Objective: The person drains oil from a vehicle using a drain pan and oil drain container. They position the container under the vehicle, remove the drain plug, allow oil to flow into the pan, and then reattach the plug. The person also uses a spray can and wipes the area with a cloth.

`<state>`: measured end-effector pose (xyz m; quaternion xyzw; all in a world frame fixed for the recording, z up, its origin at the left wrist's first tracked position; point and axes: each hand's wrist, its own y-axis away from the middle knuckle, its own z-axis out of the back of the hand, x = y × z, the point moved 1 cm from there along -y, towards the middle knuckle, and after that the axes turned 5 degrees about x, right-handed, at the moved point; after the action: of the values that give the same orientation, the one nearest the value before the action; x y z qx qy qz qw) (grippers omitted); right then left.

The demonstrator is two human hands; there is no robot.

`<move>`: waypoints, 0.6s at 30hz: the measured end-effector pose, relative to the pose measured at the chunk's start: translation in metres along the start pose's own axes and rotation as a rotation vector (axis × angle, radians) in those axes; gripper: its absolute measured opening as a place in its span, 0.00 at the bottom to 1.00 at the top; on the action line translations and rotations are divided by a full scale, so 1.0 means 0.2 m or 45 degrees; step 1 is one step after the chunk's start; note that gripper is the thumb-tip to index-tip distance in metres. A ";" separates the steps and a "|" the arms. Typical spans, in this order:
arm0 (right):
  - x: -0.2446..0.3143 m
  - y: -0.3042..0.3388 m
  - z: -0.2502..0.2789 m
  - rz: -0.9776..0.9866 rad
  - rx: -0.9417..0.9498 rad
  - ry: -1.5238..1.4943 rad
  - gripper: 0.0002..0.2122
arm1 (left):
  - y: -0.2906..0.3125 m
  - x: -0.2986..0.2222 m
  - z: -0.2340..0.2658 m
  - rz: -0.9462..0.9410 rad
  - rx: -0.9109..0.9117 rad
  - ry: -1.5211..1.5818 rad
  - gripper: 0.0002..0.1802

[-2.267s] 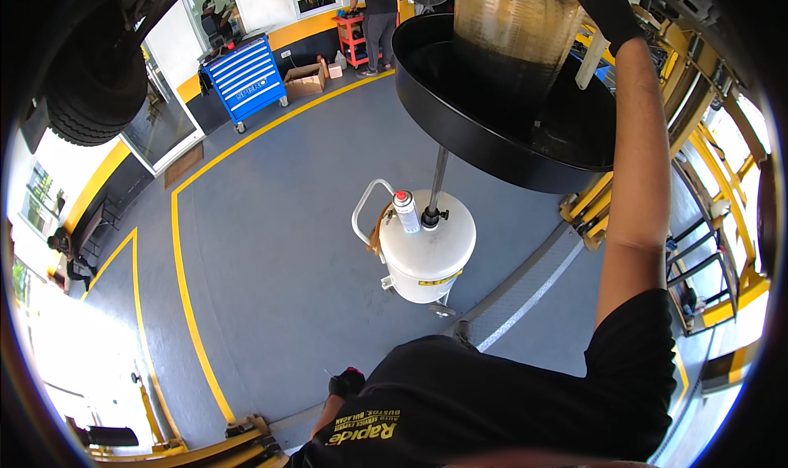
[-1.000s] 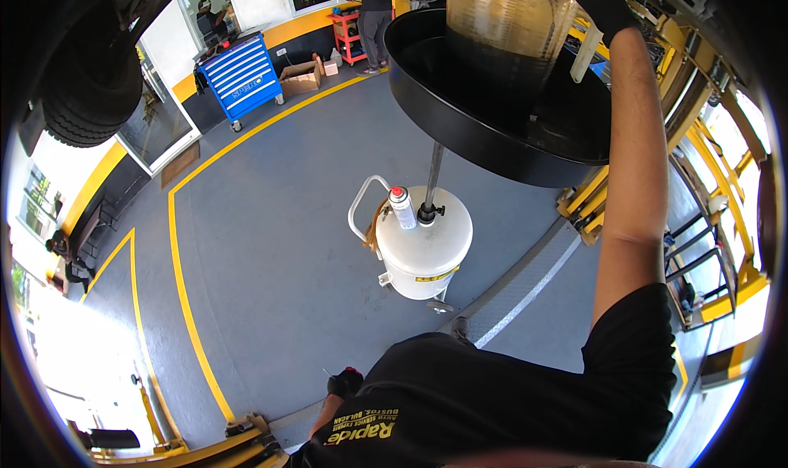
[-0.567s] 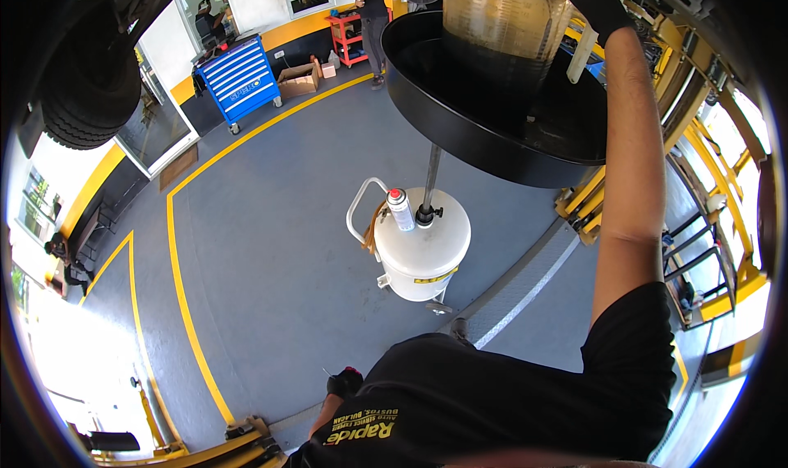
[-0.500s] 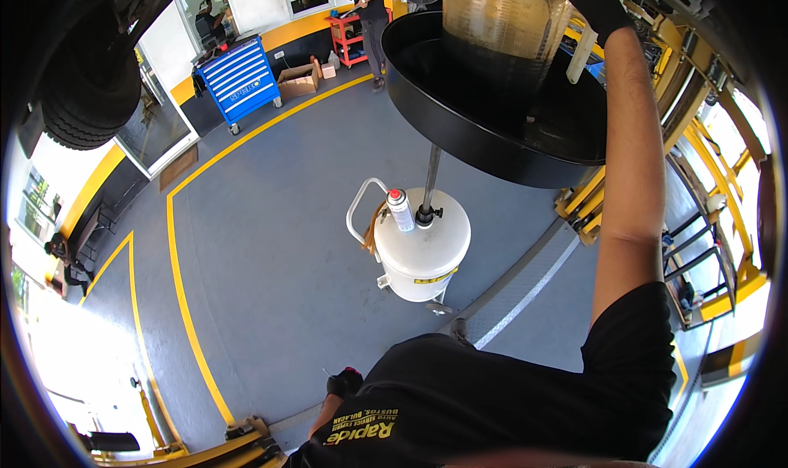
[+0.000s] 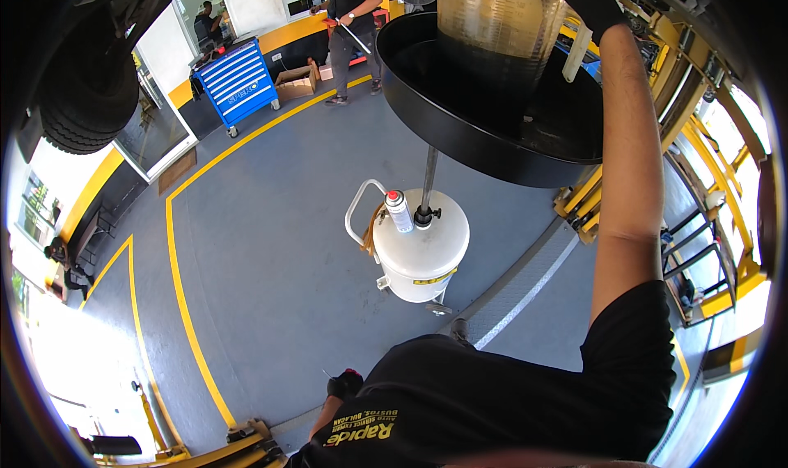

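Observation:
My right hand [image 5: 589, 7], in a black glove, is raised at the upper right. It is closed around the pale handle [image 5: 577, 54] of a clear measuring jug [image 5: 492, 25]. Dark liquid shows in the jug's lower part, above or inside a wide black drain pan [image 5: 484, 160]; contact between them is unclear. A post [image 5: 430, 173] joins the pan to a white wheeled oil drain tank [image 5: 423, 259]. Low beside my body, my left hand [image 5: 345, 383], gloved in black and red, is closed. A thin tip pokes out of it, too small to name.
A spray can [image 5: 400, 212] with a red cap stands on the tank. A tyre [image 5: 90, 99] hangs at the upper left. Farther off are a blue tool cabinet [image 5: 240, 82], a cardboard box [image 5: 296, 84] and a co-worker [image 5: 351, 33] with a long metal bar. Yellow lift parts [image 5: 587, 205] stand right.
The co-worker at the back has stepped left and turned, and the metal bar now shows in their hands. My hands, the jug and the pan stay nearly the same, with a slight view shift.

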<state>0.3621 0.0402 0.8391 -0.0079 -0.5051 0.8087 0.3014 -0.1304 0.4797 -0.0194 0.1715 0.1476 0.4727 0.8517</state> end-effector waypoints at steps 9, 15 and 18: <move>0.03 0.01 0.00 0.026 -0.041 0.151 0.26 | 0.00 0.01 -0.01 0.052 0.008 0.193 0.11; 0.04 0.01 0.00 -0.009 0.007 0.088 0.27 | 0.02 0.01 -0.01 0.078 -0.012 0.316 0.15; 0.04 0.01 0.00 0.012 -0.017 0.114 0.27 | 0.02 0.01 -0.01 0.091 -0.030 0.388 0.17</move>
<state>0.3543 0.0441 0.8397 -0.0485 -0.4964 0.8056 0.3197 -0.1334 0.4842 -0.0193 0.0929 0.2634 0.5249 0.8040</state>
